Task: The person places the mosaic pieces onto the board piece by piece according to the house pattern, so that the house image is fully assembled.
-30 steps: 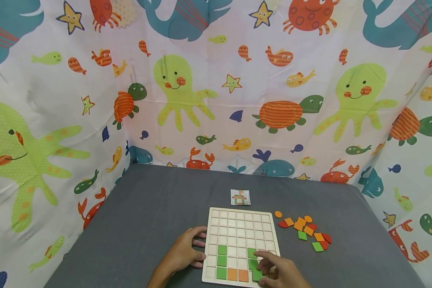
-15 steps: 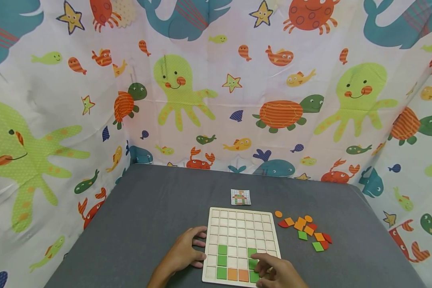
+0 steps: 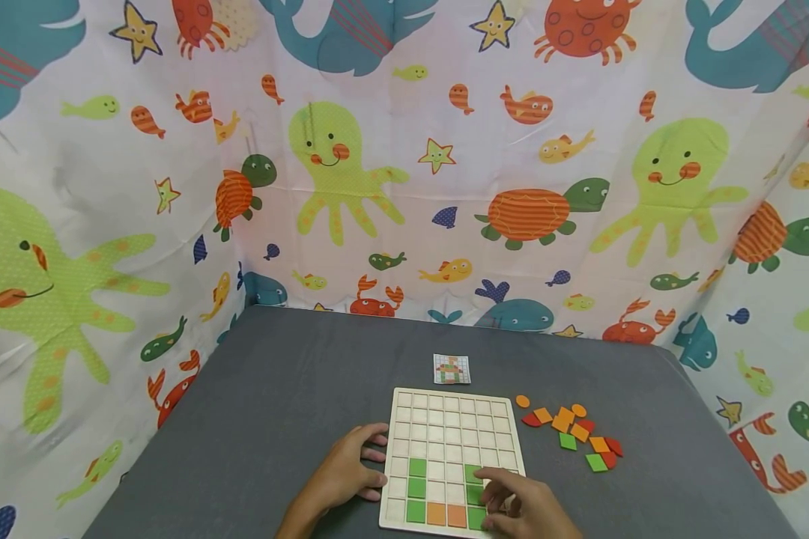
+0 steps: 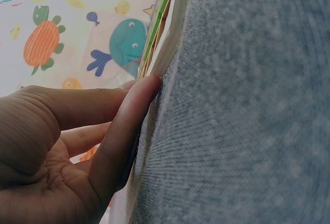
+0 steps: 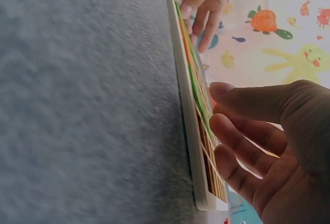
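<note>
A pale wooden grid board (image 3: pixel 443 432) lies on the grey cloth. My left hand (image 3: pixel 352 466) rests at its left edge, thumb and fingertips against the side, as the left wrist view shows too. Over the lower right squares is my right hand (image 3: pixel 522 503), its fingers loosely bent with nothing between them; the right wrist view shows the thumb apart from the fingertips. Near those fingertips a green square tile (image 3: pixel 476 518) sits in the bottom row, below two more green tiles partly covered by the hand. Two orange tiles (image 3: pixel 436 513) and a green column (image 3: pixel 416 488) fill squares to the left.
Right of the board lie loose pieces: orange squares (image 3: pixel 562 424), orange discs (image 3: pixel 522 401), red curved pieces (image 3: pixel 531 420) and green diamonds (image 3: pixel 596 463). Behind the board is a small printed pattern card (image 3: pixel 452 369). A sea-animal curtain (image 3: pixel 404 187) surrounds the table.
The lowest right green tile, askew under my right fingers earlier, has shifted left and now lies squarely in its space. My right fingers have lifted slightly off it; the left hand stays put.
</note>
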Motion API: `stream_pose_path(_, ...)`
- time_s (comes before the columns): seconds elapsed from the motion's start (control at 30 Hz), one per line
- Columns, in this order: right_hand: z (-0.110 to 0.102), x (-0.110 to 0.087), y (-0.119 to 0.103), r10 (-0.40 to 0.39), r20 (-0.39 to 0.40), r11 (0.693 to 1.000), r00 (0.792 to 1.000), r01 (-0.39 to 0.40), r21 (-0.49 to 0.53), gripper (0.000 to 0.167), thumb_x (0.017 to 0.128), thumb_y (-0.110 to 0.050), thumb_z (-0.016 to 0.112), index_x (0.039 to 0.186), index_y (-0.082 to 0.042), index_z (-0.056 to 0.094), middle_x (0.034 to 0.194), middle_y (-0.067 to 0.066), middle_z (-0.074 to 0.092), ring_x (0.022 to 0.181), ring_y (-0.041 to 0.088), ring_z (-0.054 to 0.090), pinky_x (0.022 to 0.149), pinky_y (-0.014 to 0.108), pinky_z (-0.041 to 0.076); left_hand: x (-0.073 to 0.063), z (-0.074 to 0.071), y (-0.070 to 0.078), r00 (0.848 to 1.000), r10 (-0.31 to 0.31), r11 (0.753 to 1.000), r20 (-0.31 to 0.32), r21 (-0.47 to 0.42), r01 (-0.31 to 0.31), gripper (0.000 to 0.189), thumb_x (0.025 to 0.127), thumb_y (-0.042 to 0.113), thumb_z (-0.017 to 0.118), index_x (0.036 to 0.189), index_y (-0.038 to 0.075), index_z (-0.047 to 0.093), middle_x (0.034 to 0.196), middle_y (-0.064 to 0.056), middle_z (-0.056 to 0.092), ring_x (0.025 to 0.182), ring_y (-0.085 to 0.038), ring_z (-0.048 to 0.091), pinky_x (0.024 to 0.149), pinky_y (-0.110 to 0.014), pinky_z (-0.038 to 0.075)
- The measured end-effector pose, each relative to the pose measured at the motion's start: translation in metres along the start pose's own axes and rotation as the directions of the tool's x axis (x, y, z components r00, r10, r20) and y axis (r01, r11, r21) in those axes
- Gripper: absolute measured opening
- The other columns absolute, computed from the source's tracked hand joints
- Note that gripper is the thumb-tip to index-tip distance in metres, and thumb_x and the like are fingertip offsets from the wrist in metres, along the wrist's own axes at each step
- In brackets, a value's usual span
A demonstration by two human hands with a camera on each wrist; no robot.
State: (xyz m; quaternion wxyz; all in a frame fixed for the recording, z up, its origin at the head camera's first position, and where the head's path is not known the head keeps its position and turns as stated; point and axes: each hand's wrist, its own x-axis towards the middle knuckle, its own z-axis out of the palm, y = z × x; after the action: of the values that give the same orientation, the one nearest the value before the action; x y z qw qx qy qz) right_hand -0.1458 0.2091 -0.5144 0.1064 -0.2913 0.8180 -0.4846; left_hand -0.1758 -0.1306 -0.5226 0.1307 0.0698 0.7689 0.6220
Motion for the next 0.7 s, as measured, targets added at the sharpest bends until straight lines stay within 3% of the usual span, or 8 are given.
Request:
stream_pose_path(0.2, -0.005, 0.0, 0.001, -0.071, -0.099, 0.993, 0.993, 0.06, -0.105, 0.052, 0.09, -0.012, 0.085, 0.134, 0.004, 0.063, 0.096, 0.005, 0.074, 0.081, 0.001, 0.066, 0.056, 0.023, 0.056, 0.0, 0.001, 0.0, 1.0, -0.004, 1.0, 0.002, -0.001, 0.004, 0.082, 0.074, -0.021, 0.077, 0.15, -0.001, 0.053, 0.134, -0.019, 0.058, 0.111, -0.03, 0.064, 0.059, -0.042, 0.067)
stream_pose_path(0.33, -0.011, 0.0, 0.0, -0.061, -0.155, 0.985, 0.986, 0.035, -0.168, 0.051, 0.089, -0.013, 0.086, 0.133, 0.002, 0.065, 0.096, 0.002, 0.075, 0.082, 0.0, 0.066, 0.059, 0.023, 0.058, 0.0, 0.0, 0.0, 1.0, 0.0, 1.0, 0.001, -0.001, 0.0, 0.082, 0.074, -0.021, 0.077, 0.15, -0.001, 0.053, 0.134, -0.019, 0.058, 0.111, -0.03, 0.064, 0.059, -0.042, 0.067)
stream_pose_path(0.43, -0.015, 0.0, -0.004, 0.017, -0.208, 0.98, 0.978, -0.057, -0.188, 0.052, 0.088, -0.016, 0.087, 0.133, -0.001, 0.067, 0.096, 0.0, 0.074, 0.082, -0.001, 0.065, 0.061, 0.023, 0.058, 0.0, 0.0, 0.0, 1.0, -0.003, 1.0, 0.002, 0.001, 0.003, 0.082, 0.075, -0.021, 0.077, 0.15, 0.0, 0.053, 0.134, -0.018, 0.058, 0.111, -0.03, 0.064, 0.059, -0.042, 0.067)
stream_pose_path(0.53, -0.019, 0.001, -0.008, 0.119, -0.272, 0.966, 0.955, -0.175, -0.189, 0.053, 0.086, -0.016, 0.088, 0.133, -0.003, 0.068, 0.097, -0.001, 0.074, 0.081, 0.001, 0.065, 0.064, 0.023, 0.059, 0.001, 0.0, 0.0, 1.0, -0.006, 1.0, 0.003, -0.001, 0.006, 0.082, 0.075, -0.021, 0.077, 0.15, 0.0, 0.053, 0.135, -0.018, 0.058, 0.111, -0.03, 0.064, 0.059, -0.042, 0.067)
stream_pose_path(0.7, -0.029, 0.003, -0.01, 0.268, -0.391, 0.922, 0.88, -0.352, -0.161, 0.055, 0.082, -0.011, 0.091, 0.133, -0.012, 0.07, 0.098, -0.003, 0.074, 0.082, 0.003, 0.066, 0.07, 0.022, 0.06, 0.001, 0.0, 0.0, 1.0, -0.008, 1.0, 0.006, -0.017, 0.008, 0.083, 0.074, -0.021, 0.078, 0.151, -0.001, 0.053, 0.135, -0.019, 0.058, 0.111, -0.03, 0.064, 0.059, -0.042, 0.067)
